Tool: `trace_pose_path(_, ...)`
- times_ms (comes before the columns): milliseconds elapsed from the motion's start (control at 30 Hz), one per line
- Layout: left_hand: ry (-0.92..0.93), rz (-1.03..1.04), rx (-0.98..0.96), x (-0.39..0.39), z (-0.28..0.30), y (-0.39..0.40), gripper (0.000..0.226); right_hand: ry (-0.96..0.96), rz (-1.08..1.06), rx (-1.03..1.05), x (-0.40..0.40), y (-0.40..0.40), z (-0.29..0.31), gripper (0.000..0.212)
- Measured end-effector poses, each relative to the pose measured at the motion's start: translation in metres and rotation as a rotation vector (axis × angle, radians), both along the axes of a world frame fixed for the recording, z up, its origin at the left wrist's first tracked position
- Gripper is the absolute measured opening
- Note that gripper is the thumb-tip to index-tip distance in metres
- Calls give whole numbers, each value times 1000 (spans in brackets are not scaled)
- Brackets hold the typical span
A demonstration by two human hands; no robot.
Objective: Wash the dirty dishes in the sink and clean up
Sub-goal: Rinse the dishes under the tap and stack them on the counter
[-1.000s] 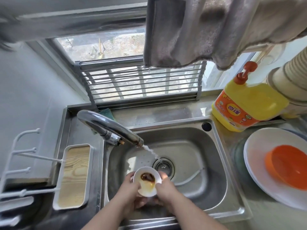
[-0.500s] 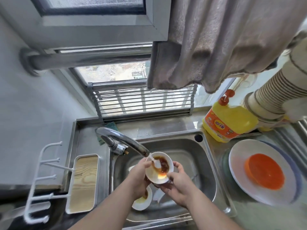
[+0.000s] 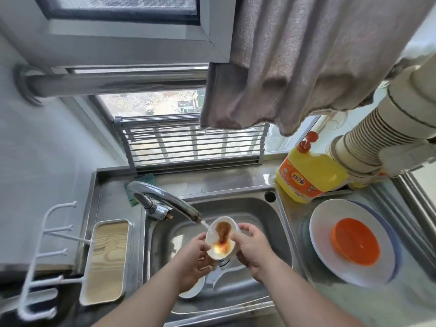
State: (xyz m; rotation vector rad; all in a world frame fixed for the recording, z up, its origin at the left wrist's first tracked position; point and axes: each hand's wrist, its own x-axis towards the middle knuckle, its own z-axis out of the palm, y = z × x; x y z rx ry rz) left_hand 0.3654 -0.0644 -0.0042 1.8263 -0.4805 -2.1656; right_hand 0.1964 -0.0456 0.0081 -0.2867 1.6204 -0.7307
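Tipped further than half a second ago, the small white bowl (image 3: 221, 239) now leans steeply toward the person, and its brown sauce has run into a long streak down to an orange pool at the low rim. Both hands have kept their hold on it, at much the same spot under the faucet (image 3: 165, 201).

From the head camera, the left hand (image 3: 195, 253) cups the bowl's left side with curled fingers, and the right hand (image 3: 252, 246) grips the right rim, thumb over the edge. A thin stream of water leaves the spout and meets the bowl's upper left rim. The bowl hangs above the steel sink (image 3: 280, 234), just in front of the spout. Below the left forearm, another white dish (image 3: 193, 289) lies in the basin; it may be a second bowl, though most of it is hidden.

On the counter to the right, a white plate (image 3: 330, 263) carries an orange bowl (image 3: 355, 241). Behind it stands a yellow detergent bottle (image 3: 311, 175) with an orange pump, beside a stack of paper cups (image 3: 368, 140). Left of the sink sits a white tray (image 3: 106, 260) with a wood-patterned bottom, near a white hook rack (image 3: 44, 256). A grey cloth (image 3: 295, 67) hangs over the window.
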Motion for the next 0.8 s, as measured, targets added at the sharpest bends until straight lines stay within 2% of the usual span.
trace_pose_path(33,-21,-5,-6,0,1,1,49,9,23,67,1,-1,0,27)
trace_pose_path(100,-56,20,-16,-1,1,3,40,-23,63,192,1,-2,-2,36)
trace_pose_path(200,-49,131,60,0,2,1,32,-177,36,338,0,-7,-6,47)
trace_pose_path(300,-9,138,137,4,7,-3,42,-303,5,327,-2,-12,-12,46)
trace_pose_path(433,-56,180,30,5,7,-7,25,-373,28,283,-3,-16,-16,41)
trace_pose_path(500,-98,162,-65,7,3,-8,31,-392,49,275,-1,-17,-17,39)
trace_pose_path(600,-93,237,-139,9,0,-3,53,-386,118,254,5,-14,-17,28)
trace_pose_path(700,-69,315,-202,12,-5,4,71,-382,214,214,12,-13,-16,34)
trace_pose_path(800,-68,383,-181,8,-12,9,74,-304,290,139,17,-13,-12,43)
